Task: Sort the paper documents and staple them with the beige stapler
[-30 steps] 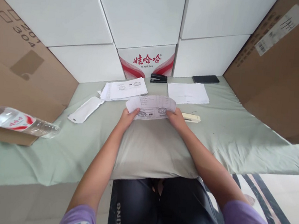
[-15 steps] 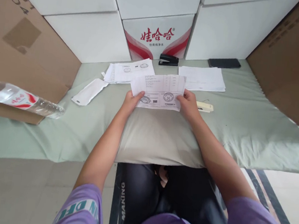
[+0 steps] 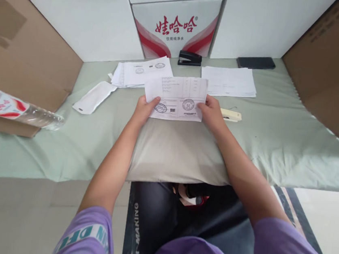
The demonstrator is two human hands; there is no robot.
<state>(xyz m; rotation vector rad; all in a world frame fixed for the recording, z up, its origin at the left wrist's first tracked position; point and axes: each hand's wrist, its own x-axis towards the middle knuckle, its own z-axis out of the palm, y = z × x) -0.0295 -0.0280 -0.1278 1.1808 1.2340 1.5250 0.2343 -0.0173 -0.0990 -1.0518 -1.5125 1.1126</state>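
A printed sheet of paper [image 3: 176, 89] with round and oval stamps is held up over the cloth-covered surface. My left hand [image 3: 146, 109] pinches its left edge, thumb on the front. At the right edge my right hand [image 3: 212, 112] grips it the same way; the fingers behind the sheet are hidden. Behind it to the left lies a stack of stamped papers [image 3: 139, 71], and to the right a second paper stack [image 3: 228, 81]. Close by my right hand rests a cream-coloured tool [image 3: 231, 115], its kind unclear. A black stapler [image 3: 190, 59] stands farther back.
A white pouch [image 3: 95, 97] and a water bottle [image 3: 15, 107] lie on the left. A black phone [image 3: 255, 62] is at the back right. White boxes [image 3: 175, 25] wall the back; brown cartons [image 3: 27, 58] flank the sides. The green cloth [image 3: 276, 155] covers the surface.
The view has shifted slightly, so the surroundings sit a little higher and farther left. Both hands keep hold of the sheet in nearly the same pose.
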